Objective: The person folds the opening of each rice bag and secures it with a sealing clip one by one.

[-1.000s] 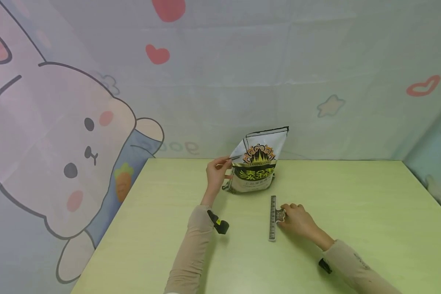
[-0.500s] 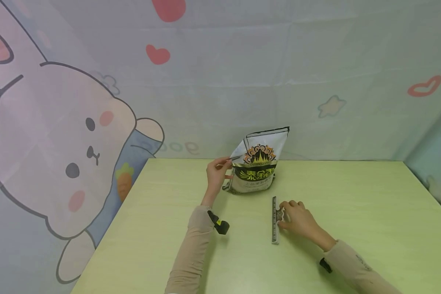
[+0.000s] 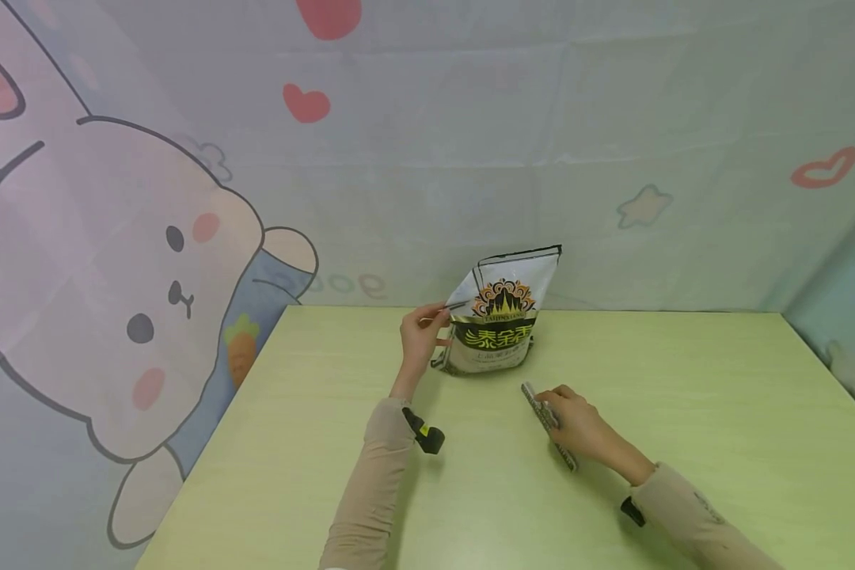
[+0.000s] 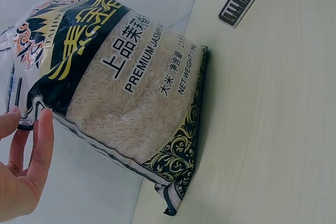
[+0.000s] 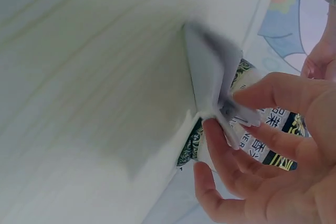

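Note:
A clear-and-black plastic bag of rice (image 3: 495,336) stands upright on the table, its top leaning right. My left hand (image 3: 418,344) pinches the bag's left side edge between thumb and fingers. The left wrist view shows that hand (image 4: 23,166) at the folded edge, with rice grains visible through the bag (image 4: 126,87). To the front right of the bag, my right hand (image 3: 583,429) holds a long clip (image 3: 540,408) with a piano-key pattern by its grip tabs. Seen from the right wrist, the clip (image 5: 202,69) is blurred, its tabs between thumb and fingers.
The pale yellow-green table (image 3: 670,372) extends to both sides of the bag. Close behind it hangs a printed cloth backdrop (image 3: 427,214) with a bunny, hearts and stars.
The clip has turned in my right hand, from lying straight front to back to slanting, and its patterned face has tipped away. The left hand and rice bag have stayed put.

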Available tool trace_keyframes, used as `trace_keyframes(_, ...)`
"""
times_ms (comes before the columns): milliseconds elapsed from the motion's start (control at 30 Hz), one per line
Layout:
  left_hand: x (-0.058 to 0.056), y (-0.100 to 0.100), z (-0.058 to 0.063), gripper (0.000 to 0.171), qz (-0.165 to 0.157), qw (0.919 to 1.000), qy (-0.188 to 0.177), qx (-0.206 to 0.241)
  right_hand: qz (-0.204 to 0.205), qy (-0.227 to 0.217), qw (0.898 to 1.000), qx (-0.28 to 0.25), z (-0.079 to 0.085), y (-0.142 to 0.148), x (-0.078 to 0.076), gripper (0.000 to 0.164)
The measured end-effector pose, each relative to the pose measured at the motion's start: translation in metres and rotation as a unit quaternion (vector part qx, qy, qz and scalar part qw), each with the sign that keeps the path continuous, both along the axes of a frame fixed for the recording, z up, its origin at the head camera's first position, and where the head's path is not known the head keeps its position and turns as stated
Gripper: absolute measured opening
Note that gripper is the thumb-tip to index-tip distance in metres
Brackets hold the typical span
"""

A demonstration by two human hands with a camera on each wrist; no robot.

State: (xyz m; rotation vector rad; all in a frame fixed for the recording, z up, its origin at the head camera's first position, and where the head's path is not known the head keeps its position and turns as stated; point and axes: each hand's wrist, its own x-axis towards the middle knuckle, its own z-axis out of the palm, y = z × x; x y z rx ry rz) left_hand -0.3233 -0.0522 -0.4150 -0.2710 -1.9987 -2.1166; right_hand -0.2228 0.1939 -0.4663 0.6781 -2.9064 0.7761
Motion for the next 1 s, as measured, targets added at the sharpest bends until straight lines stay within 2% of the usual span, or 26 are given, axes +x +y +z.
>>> trace_keyframes(200, 0.0, 0.0, 0.0, 0.025, 0.0, 1.0, 0.001, 0.002, 0.0, 0.053, 0.999, 0.009, -0.001, 0.002, 0.0, 0.027)
trace_keyframes(333, 0.0, 0.0, 0.0, 0.025, 0.001, 1.0, 0.003, 0.004, -0.011, 0.068, 0.997, 0.028, -0.001, 0.001, 0.001, 0.016)
trace_keyframes(433, 0.0, 0.0, 0.0, 0.025, 0.002, 1.0, 0.002, 0.004, -0.017, 0.09, 0.995, 0.047, -0.001, 0.0, 0.002, 0.015)
trace_keyframes(667, 0.002, 0.0, 0.002, 0.024, 0.002, 1.0, 0.001, 0.002, -0.011, 0.192, 0.979, 0.063, 0.001, -0.004, 0.005, 0.019)
trace_keyframes(1000, 0.001, -0.001, 0.001, 0.025, 0.003, 0.9999, 0.006, -0.012, -0.019, 0.203, 0.977, 0.066, 0.012, -0.007, 0.008, 0.019)
